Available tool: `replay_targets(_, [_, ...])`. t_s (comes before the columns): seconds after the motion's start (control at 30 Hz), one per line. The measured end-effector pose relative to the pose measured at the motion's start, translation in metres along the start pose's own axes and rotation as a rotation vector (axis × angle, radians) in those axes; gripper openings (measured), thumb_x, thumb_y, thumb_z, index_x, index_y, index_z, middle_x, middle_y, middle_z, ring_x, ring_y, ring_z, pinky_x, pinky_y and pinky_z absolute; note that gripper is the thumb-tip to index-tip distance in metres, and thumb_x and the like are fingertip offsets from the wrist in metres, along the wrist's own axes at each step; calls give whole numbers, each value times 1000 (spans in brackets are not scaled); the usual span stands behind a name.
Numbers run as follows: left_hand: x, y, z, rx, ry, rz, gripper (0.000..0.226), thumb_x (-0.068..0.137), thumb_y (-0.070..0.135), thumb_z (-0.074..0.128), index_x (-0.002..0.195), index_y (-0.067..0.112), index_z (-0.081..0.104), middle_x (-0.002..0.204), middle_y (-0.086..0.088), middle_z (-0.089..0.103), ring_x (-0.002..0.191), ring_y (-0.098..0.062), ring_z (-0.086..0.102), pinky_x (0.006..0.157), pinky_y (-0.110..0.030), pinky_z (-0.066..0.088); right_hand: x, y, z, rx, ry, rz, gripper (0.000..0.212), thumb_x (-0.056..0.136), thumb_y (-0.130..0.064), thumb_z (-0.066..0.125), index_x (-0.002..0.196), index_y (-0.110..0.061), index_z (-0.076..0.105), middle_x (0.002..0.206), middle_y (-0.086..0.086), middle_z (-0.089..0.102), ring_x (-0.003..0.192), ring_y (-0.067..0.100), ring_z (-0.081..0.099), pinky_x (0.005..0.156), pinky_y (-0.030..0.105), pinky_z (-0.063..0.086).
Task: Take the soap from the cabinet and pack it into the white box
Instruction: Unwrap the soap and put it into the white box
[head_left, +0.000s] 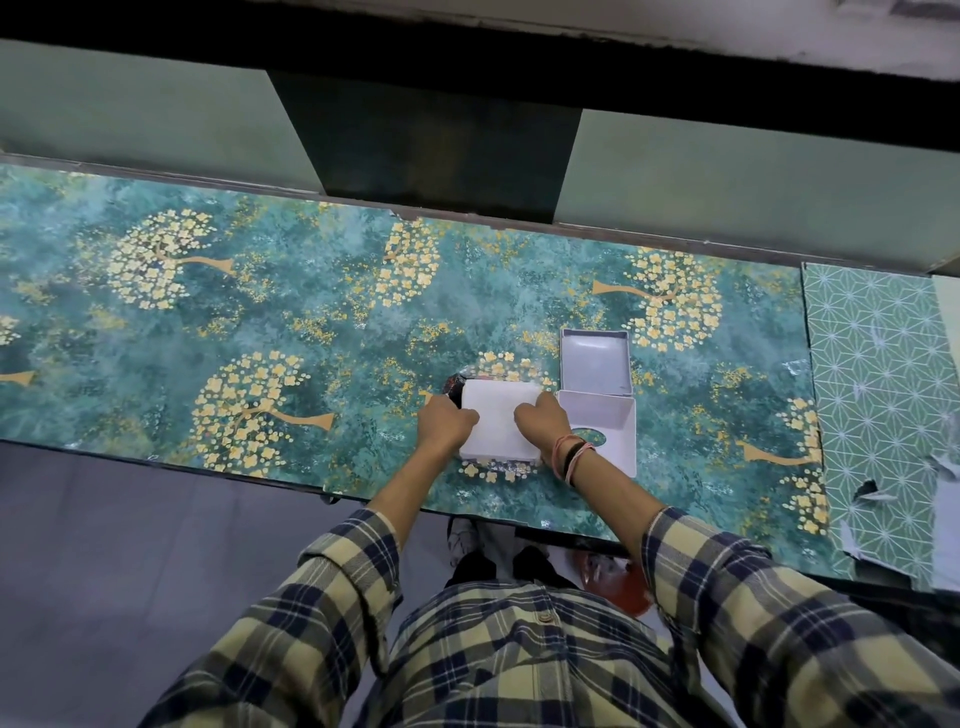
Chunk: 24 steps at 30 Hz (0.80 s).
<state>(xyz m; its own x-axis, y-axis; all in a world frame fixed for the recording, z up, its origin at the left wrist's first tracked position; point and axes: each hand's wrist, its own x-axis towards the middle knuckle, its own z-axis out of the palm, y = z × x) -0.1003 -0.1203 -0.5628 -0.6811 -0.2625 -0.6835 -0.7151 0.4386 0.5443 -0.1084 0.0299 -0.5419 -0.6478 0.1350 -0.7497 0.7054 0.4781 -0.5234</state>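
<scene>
White box (496, 415) at counter (260, 312) centre, lid at 3 o'clock. Left hand (444, 423) and right hand (540, 421) clamped on its sides. Likely light, stiff; grip by edges. Soap not visible.

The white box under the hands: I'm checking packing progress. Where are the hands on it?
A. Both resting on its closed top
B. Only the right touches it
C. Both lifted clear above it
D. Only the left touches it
A: the left hand and right hand both rest on the closed top of the white box.
</scene>
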Motion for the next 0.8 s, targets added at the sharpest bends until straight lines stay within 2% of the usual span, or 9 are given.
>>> replay_targets(0.17, [6, 0, 3, -74, -60, -66, 38, 81, 20, 75, 68, 12, 40, 80, -12, 51, 66, -26, 49, 49, -30, 30, 2, 1, 3, -19, 4, 11, 47, 101, -13, 43, 146, 1, 41, 145, 21, 49, 127, 36, 51, 85, 30, 38])
replay_targets(0.27, [9, 2, 1, -107, -83, -107, 36, 83, 19, 77, 74, 9, 43, 79, -8, 48, 64, -22, 47, 47, -29, 29, 3, 4, 5, -69, 12, -6, 44, 99, -11, 44, 142, 0, 44, 142, 22, 52, 127, 37, 53, 86, 32, 41])
replay_targets(0.33, [13, 3, 0, -142, -107, -135, 31, 81, 17, 79, 90, 2, 54, 92, -12, 56, 76, -26, 55, 49, -30, 34, 3, 6, 8, -101, 22, -27, 42, 98, -8, 45, 139, 0, 46, 140, 23, 54, 126, 38, 54, 87, 32, 42])
replay_targets(0.4, [17, 2, -1, -184, -131, -163, 47, 78, 14, 82, 111, -7, 56, 113, -18, 63, 96, -34, 64, 58, -35, 49, 1, 7, 11, -123, 30, -45, 43, 98, -6, 46, 140, 0, 47, 139, 23, 55, 126, 38, 54, 86, 30, 41])
replay_targets(0.43, [18, 2, -1, -199, -148, -168, 51, 78, 13, 83, 114, -8, 54, 117, -20, 64, 100, -36, 65, 64, -38, 53, 1, 8, 12, -134, 33, -54, 43, 97, -5, 47, 140, 0, 46, 139, 23, 56, 125, 39, 55, 85, 30, 40])
replay_targets(0.47, [18, 2, -1, -215, -169, -172, 50, 78, 11, 82, 115, -9, 53, 119, -21, 64, 100, -36, 65, 66, -39, 53, 1, 9, 13, -146, 34, -62, 44, 96, -4, 48, 140, 0, 46, 138, 24, 57, 124, 39, 56, 85, 30, 41])
replay_targets(0.63, [14, 7, 3, -272, -232, -156, 52, 80, 9, 80, 123, -10, 57, 120, -23, 67, 89, -32, 64, 53, -31, 47, 3, 8, 16, -166, 43, -73, 45, 94, -4, 52, 138, -1, 48, 135, 24, 60, 121, 39, 59, 85, 32, 45])
replay_targets(0.8, [7, 11, 9, -289, -230, -118, 52, 81, 14, 81, 123, -4, 55, 117, -20, 65, 90, -32, 65, 55, -31, 51, 2, 7, 15, -173, 44, -61, 44, 94, -3, 51, 138, 0, 51, 135, 24, 60, 121, 39, 59, 82, 29, 41])
